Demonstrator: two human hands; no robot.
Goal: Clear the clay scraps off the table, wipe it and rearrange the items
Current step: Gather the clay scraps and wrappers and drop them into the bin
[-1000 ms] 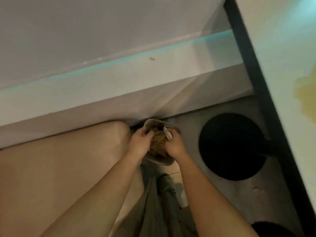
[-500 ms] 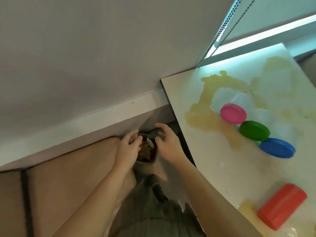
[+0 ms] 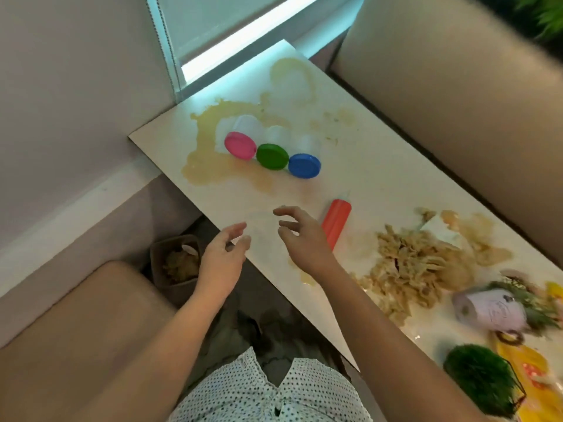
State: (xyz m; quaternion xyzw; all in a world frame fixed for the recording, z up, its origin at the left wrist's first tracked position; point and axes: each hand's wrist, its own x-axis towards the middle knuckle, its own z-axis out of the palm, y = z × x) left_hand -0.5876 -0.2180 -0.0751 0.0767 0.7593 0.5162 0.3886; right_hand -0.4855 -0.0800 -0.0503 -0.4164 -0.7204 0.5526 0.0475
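Note:
A pile of beige clay scraps [image 3: 420, 269] lies on the white table [image 3: 380, 184] at the right, with yellowish smears [image 3: 213, 172] across the far end. My left hand [image 3: 222, 257] hovers at the table's near edge, fingers apart and holding nothing. My right hand [image 3: 301, 239] is above the tabletop, also empty with spread fingers, just left of a red tube [image 3: 336, 222]. A small bin [image 3: 175, 263] holding clay scraps stands on the floor below my left hand.
Three white tubs lie on their sides with pink [image 3: 240, 145], green [image 3: 272, 156] and blue [image 3: 304, 166] lids. A tipped lilac pot with greenery [image 3: 490, 306], a green plant ball [image 3: 478, 376] and yellow packaging [image 3: 527, 373] sit at the right. Beige benches flank the table.
Both hands have come up from the bin on the floor to the table's edge. The view has swung from the floor to the tabletop.

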